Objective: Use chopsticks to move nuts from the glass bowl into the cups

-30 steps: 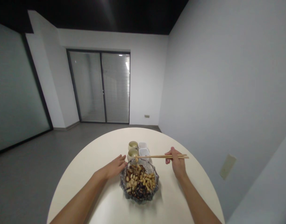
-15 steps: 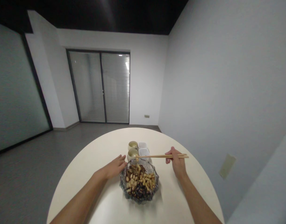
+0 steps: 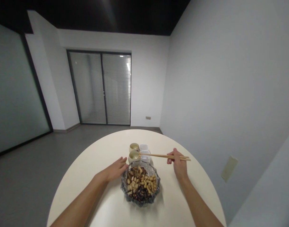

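Observation:
My right hand (image 3: 178,160) is closed around a pair of wooden chopsticks (image 3: 162,156) that point left. A small pale piece, perhaps a peanut (image 3: 139,154), is at their tips, over the edge between the nearer greenish cup (image 3: 134,156) and the nearer white dish (image 3: 145,156). My left hand (image 3: 116,168) lies with fingers stretched out, fingertips at the rim of a scalloped glass bowl (image 3: 156,195). In separate heaps the bowl holds peanuts in shells (image 3: 149,183), pistachio-like nuts (image 3: 133,183), striped sunflower seeds (image 3: 136,172) and dark seeds (image 3: 142,192).
A second greenish cup (image 3: 134,147) and a second white dish (image 3: 144,147) stand just behind the nearer pair. Everything rests on a round cream table (image 3: 92,164). A white wall (image 3: 217,94) runs close along the right side.
The chopstick tips have risen slightly and shifted a little right, from above the nearer cup toward the nearer white dish. My left hand stays in place.

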`<state>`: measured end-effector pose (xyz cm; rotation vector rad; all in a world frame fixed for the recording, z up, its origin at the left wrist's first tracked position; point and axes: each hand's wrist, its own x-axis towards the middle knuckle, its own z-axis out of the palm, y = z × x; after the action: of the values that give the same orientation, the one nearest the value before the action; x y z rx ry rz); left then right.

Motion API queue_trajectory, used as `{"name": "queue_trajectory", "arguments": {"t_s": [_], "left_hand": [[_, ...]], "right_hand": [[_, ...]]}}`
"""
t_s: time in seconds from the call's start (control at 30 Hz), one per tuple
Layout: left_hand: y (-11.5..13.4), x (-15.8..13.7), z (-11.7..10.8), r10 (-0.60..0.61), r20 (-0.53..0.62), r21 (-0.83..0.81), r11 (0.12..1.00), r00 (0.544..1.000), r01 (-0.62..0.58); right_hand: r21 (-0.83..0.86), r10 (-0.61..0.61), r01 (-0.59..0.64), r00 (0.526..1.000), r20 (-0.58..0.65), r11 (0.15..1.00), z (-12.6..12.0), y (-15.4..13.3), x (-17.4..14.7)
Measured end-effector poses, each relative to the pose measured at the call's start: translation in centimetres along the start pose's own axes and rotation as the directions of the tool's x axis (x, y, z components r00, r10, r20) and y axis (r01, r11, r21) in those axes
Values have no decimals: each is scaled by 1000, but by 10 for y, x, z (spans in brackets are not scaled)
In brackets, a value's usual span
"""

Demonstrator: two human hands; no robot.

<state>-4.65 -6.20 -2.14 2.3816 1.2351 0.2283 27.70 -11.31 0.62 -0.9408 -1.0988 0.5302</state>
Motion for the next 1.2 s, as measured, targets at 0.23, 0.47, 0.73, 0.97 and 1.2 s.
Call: {"name": "queue_trajectory", "arguments": {"t_s": [0.23,0.47,0.73,0.97,1.2], "left_hand": [[-3,1,2,21,-13,4,1000,1000,-21],[-9,5,7,57,-35,-13,998,998,-58],[-11,5,7,52,-44,-29,998,998,-53],[-13,6,8,32,-29,-26,999,999,-33],[-10,3,6,21,-22,-16,1000,1000,-21]], "right_hand": [[-9,0,0,998,-62,1000,-1,3,1],[-8,-5,4,995,-96,1000,-1,3,2],[-35,-15,11,993,-117,999,0,2,3],[-83,-11,0,991,-133,997,-1,5,3],[-201,11,-33,994,-112,979,2,9,0]]}}
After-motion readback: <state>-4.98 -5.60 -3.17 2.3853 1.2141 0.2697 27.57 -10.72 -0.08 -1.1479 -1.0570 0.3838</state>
